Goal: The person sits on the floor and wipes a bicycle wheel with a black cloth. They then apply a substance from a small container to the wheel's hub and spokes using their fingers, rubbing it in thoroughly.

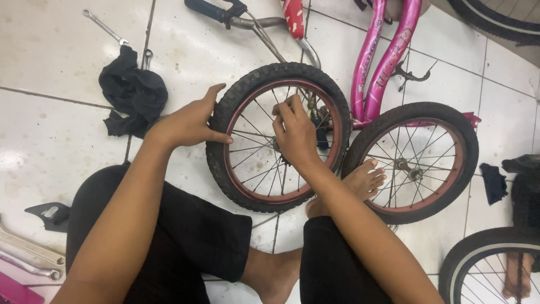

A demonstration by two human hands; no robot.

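The fingers of the right hand (295,132) bunch together at the hub of the small wheel (278,138), pinching something there among the spokes; what they pinch is too small to make out. The left hand (188,124) clasps the tyre at its left edge, thumb on the inner rim and fingers curled over the tread, steadying it. The wheel stands nearly upright on the white tiled floor (50,129), between the person's knees and the pink bicycle frame (374,62), which lies on its side. It looks detached from the frame, or nearly so, though I cannot tell for certain. A second wheel (413,163) sits on the frame just to the right, the person's foot (360,183) resting against it. A spanner (104,25) and a black rag (132,93) lie apart on the tiles. By my judgement the work at the hub is under way, not finished.
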